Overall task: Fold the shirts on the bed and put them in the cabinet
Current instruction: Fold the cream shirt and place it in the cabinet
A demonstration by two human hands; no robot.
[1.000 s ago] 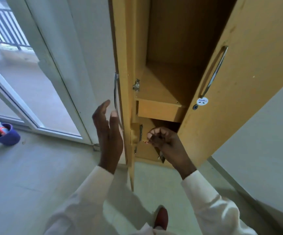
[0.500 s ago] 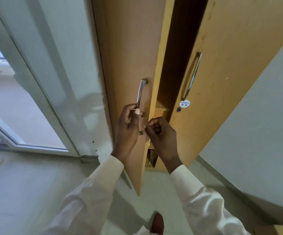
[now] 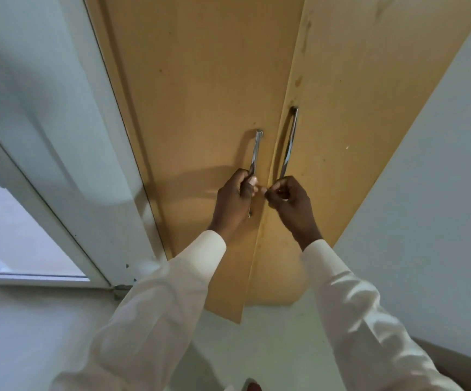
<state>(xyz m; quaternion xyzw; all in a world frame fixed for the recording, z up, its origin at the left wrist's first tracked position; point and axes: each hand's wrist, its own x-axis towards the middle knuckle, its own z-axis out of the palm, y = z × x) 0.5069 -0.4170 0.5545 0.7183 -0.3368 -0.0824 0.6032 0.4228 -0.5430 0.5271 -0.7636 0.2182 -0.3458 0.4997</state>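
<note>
The wooden cabinet fills the middle of the head view, its left door [image 3: 194,108] almost closed against the right door [image 3: 355,108]. My left hand [image 3: 234,198] grips the lower end of the left door's metal handle [image 3: 256,153]. My right hand [image 3: 290,201] sits at the seam, just below the right door's handle [image 3: 289,142], fingers curled and fingertips pinched together. Nothing shows between them. The cabinet's inside is hidden, and no shirts or bed are in view.
A white-framed glass door [image 3: 59,193] stands close on the left of the cabinet. A white wall [image 3: 426,193] runs along the right. Pale floor [image 3: 31,334] lies below, with the tip of a shoe [image 3: 252,386] at the bottom edge.
The left door has swung from wide open to almost closed. My left hand went from open beside the door to gripping its handle. My right hand moved up to the seam.
</note>
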